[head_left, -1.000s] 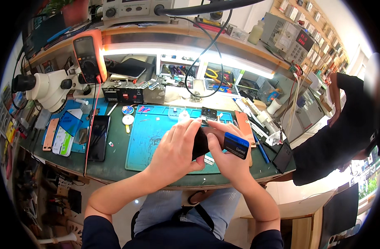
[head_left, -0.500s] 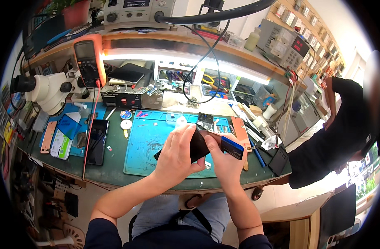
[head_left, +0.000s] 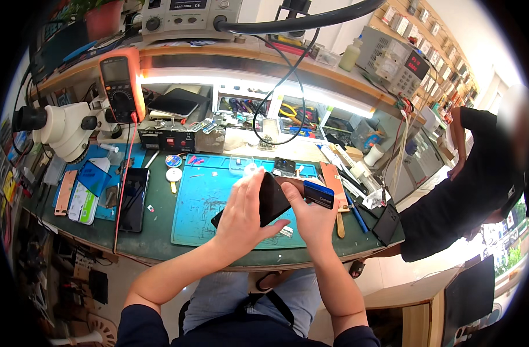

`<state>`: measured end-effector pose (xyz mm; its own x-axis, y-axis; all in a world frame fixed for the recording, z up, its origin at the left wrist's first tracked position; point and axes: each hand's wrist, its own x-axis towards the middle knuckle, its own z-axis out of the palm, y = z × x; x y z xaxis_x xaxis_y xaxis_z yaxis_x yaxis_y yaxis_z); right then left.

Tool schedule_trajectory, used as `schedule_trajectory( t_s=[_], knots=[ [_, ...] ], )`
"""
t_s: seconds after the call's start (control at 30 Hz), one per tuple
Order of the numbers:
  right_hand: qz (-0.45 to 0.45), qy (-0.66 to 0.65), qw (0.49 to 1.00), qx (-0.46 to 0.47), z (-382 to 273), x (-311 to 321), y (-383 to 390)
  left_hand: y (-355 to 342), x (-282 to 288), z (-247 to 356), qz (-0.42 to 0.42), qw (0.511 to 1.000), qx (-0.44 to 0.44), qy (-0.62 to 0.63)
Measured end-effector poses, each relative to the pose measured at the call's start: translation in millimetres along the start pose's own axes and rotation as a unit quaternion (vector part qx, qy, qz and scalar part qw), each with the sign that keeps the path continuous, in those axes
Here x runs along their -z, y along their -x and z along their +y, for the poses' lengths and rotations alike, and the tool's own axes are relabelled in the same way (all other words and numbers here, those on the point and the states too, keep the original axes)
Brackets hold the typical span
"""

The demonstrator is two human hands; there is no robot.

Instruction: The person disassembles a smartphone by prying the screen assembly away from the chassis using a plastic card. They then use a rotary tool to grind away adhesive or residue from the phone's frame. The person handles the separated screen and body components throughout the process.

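Note:
A dark smartphone (head_left: 272, 200) lies tilted across my left hand (head_left: 244, 209), whose fingers run along its back and far edge. The left thumb sticks out to the right, off the phone's near edge. My right hand (head_left: 312, 218) pinches a thin pry tool with a black-and-blue end (head_left: 319, 195). Its thin blade points left toward the phone's right edge; my fingers hide whether it touches. Under both hands spreads a blue repair mat (head_left: 194, 208). A razor blade (head_left: 286, 231) rests on it just below the phone.
Left of the mat lie another black phone (head_left: 135, 199), a red test lead and phone parts. An orange multimeter (head_left: 122, 87) and a white microscope (head_left: 67, 130) stand behind them. Tools and a dark phone panel (head_left: 387, 225) lie right. A person in black (head_left: 478, 168) stands beyond the bench's right end.
The phone has turned so more of its dark face shows. My left thumb has moved away from its near edge. My right hand and the pry tool have shifted slightly left and up.

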<state>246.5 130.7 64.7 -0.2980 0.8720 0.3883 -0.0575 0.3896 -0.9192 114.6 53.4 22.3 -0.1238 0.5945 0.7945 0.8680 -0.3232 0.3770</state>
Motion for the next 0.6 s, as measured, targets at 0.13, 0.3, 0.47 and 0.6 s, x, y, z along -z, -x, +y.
schedule_trajectory(
  t_s=[0.13, 0.3, 0.47, 0.6],
  knots=[
    [-0.012, 0.010, 1.000, -0.020, 3, 2, -4, 9, 1, -8, -0.044, 0.994, 0.098, -0.032],
    [-0.025, -0.096, 0.993, -0.058, 12, 3, -4, 6, 0, -4, -0.025, 0.994, 0.085, -0.060],
    [0.047, -0.193, 0.977, -0.074, 22, -11, 9, 10, -6, 2, -0.013, 0.993, 0.088, -0.072],
    [0.054, -0.220, 0.972, -0.068, 29, -16, 10, 11, -3, 1, -0.016, 0.993, 0.071, -0.089]
  ],
)
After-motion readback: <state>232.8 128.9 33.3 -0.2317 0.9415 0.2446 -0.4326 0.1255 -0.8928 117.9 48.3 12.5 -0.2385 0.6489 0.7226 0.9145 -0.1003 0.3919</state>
